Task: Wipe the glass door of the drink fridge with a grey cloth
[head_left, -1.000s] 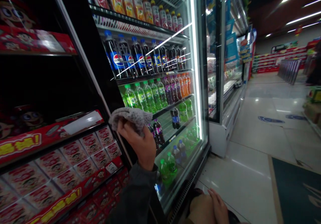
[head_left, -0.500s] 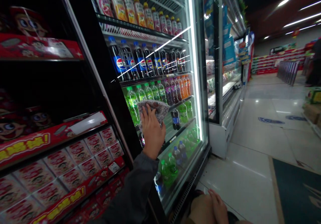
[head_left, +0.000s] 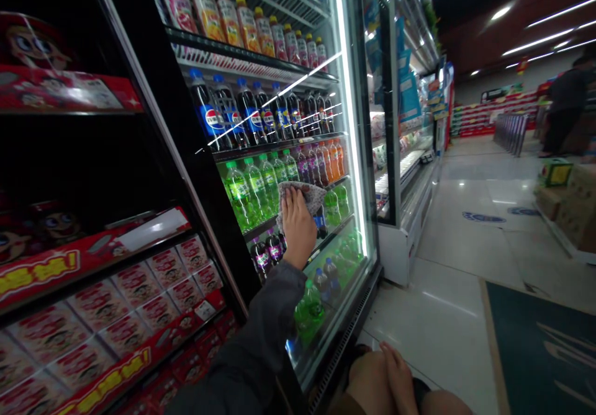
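Note:
My left hand (head_left: 298, 227) presses a grey patterned cloth (head_left: 313, 196) against the glass door (head_left: 326, 241) of a lit drinks cooler, fingers pointing up over the cloth. Behind the glass near that hand stand green soda bottles (head_left: 238, 188), dark bottles with purple labels (head_left: 261, 257) and a row of cola bottles (head_left: 212, 108). My right hand (head_left: 399, 374) lies on my bent knee (head_left: 367, 381), fingers stretched out, holding nothing that I can see.
Left of the cooler, a dark shelf rack carries red and white boxed packs (head_left: 97, 300). Another chilled case (head_left: 393, 247) stands beyond the cooler. On the right are a green mat (head_left: 535, 347), cardboard boxes (head_left: 577, 207) and a person (head_left: 565, 108) farther off.
My left hand and the cloth have moved right across the glass, uncovering purple-labelled bottles. The view has turned slightly right, showing more of the person. My right hand stays on the knee.

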Available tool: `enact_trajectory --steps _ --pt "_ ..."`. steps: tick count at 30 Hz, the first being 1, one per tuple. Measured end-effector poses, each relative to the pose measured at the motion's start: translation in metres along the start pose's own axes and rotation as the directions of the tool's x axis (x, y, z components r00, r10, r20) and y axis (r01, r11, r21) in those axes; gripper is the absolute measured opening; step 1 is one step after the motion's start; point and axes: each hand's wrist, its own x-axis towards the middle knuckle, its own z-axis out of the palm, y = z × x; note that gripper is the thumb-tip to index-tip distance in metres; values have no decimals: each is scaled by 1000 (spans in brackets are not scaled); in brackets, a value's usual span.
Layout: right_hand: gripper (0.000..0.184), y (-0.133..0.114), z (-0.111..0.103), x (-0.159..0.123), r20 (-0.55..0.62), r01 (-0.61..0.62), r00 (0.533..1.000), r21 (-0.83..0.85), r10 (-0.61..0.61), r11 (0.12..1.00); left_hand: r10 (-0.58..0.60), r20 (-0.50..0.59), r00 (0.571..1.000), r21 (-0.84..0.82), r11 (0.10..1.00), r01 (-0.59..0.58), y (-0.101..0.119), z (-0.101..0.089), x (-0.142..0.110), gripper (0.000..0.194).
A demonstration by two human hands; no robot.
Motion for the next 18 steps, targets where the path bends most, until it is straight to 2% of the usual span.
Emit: enact_trajectory --steps 3,5,9,13,18 --pt "33 2 -1 -3 -9 -21 1000 10 21 1000 75 133 988 30 996 -79 6 17 5 67" --pt "37 3 -3 -3 -11 -28 1000 17 28 999 115 179 977 30 992 -122 11 29 4 64" --pt "42 5 -8 3 -16 -66 998 17 67 998 167 237 957 27 984 -178 18 52 -5 64" --pt "39 9 -13 9 -8 -86 996 30 86 996 199 271 942 28 976 -214 18 66 -14 66" --pt "39 11 -14 10 2 -107 994 67 107 992 246 323 914 22 963 -267 19 78 -7 70"
